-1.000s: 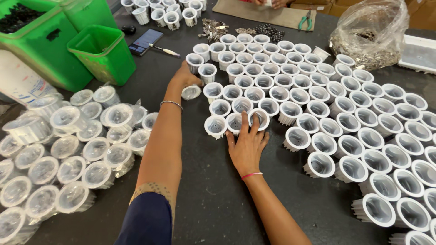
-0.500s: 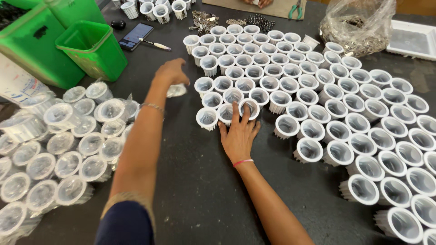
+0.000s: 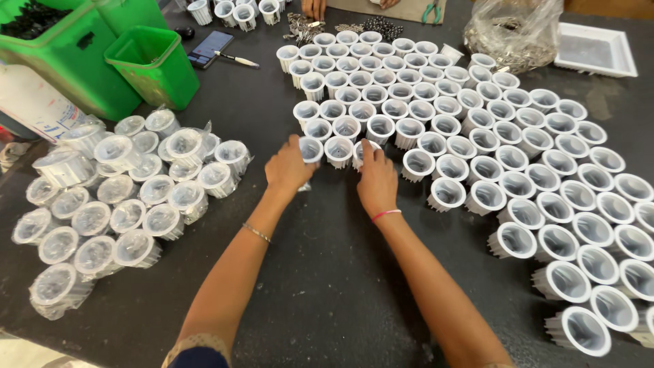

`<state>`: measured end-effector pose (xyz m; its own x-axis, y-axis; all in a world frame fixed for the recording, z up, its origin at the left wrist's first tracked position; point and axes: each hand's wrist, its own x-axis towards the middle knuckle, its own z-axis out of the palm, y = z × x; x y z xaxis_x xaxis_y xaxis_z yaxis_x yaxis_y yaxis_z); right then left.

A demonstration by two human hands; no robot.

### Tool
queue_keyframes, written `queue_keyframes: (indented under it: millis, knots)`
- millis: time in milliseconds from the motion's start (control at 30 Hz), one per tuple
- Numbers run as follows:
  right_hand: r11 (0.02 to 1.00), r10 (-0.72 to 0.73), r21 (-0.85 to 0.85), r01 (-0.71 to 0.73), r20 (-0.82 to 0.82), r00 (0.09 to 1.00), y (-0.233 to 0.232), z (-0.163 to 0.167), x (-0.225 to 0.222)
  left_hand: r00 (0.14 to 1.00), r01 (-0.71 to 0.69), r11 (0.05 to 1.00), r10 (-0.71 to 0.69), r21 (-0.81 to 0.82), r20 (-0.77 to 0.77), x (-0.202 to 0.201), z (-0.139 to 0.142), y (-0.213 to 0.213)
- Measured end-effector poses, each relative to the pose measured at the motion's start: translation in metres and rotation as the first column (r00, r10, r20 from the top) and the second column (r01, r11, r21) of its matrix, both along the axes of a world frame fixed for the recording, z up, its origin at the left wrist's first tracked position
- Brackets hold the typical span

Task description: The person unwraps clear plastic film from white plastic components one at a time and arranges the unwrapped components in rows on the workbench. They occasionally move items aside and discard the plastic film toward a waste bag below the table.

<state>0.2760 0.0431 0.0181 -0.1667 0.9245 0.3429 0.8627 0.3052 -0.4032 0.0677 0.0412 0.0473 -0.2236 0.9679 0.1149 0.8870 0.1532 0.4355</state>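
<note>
1. Left hand (image 3: 289, 169) and right hand (image 3: 376, 178) rest on the dark counter (image 3: 327, 286), fingers curled against the nearest white cups (image 3: 338, 151); whether they grip, cannot tell.
2. Cups: white, ribbed outside, hollow, set open end up in tight rows, too many to count.
3. Left: plastic-wrapped cups (image 3: 129, 197) in a heap.
4. Far: two green bins (image 3: 155, 65), clear bag (image 3: 514, 31), white tray (image 3: 594, 51).
</note>
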Motion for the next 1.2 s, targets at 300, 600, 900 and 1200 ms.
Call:
queue_keyframes:
  millis: [300, 600, 900, 1200]
  knots:
    - [0.906, -0.068, 0.422, 0.030, 0.077, 0.995, -0.024, 0.024, -0.005, 0.991, -0.130, 0.989, 0.129, 0.075, 0.016, -0.016, 0.003, 0.027]
    - [0.925, 0.189, 0.330, -0.187, 0.028, 0.982, -0.017, 0.013, -0.042, 0.985, -0.155, 0.986, 0.159, 0.068, -0.061, -0.025, 0.009, 0.053]
    - [0.931, 0.182, 0.317, -0.182, 0.030, 0.983, 0.019, 0.009, -0.057, 0.983, -0.179, 0.984, 0.179, 0.005, -0.047, -0.022, 0.029, 0.091]
    - [0.979, 0.181, 0.095, -0.178, -0.014, 0.983, 0.005, 0.032, -0.057, 0.978, -0.208, 0.977, 0.207, 0.050, 0.036, -0.027, 0.031, 0.070]
